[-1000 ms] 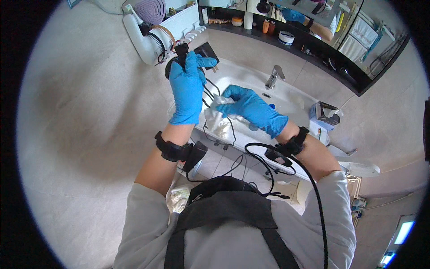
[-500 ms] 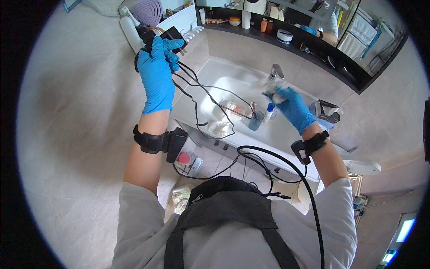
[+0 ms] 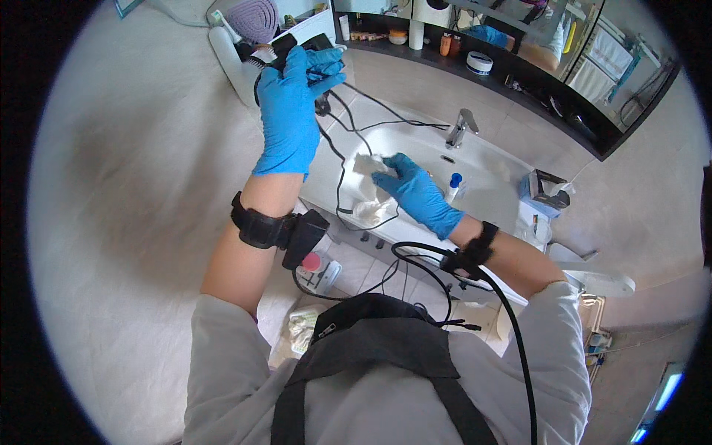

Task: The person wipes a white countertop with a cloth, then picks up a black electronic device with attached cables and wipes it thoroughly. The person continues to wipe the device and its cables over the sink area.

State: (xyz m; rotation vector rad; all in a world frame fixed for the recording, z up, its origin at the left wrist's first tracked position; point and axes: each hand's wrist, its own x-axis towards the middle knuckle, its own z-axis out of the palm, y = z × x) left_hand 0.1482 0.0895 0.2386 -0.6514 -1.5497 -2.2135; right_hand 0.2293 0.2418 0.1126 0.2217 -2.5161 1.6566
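Blue gloves cover both of my hands. At the upper left, beside the washbasin (image 3: 489, 189), my left hand (image 3: 288, 122) is closed round black corded items; a dark plug-like block (image 3: 317, 43) shows past its fingers, the rest is hidden. Black cords (image 3: 343, 165) trail from there down over the basin. Over the basin's middle, my right hand (image 3: 419, 194) grips a crumpled white tissue (image 3: 365, 165). Another white crumpled piece (image 3: 371, 213) lies below it at the basin's front. A blue-capped white tube (image 3: 453, 187) stands just beyond the right hand.
A chrome faucet (image 3: 463, 127) rises at the basin's back. To the right stands a tissue box (image 3: 547, 191). A black shelf (image 3: 519, 90) with jars and bottles runs under the mirror. A rolled purple towel (image 3: 253, 20) lies upper left. A thick black cable (image 3: 512, 319) crosses near my right arm.
My right hand has moved left across the basin with the tissue, toward the cords. My left hand has shifted slightly right and up, still holding the black items. One cord now stretches toward the faucet.
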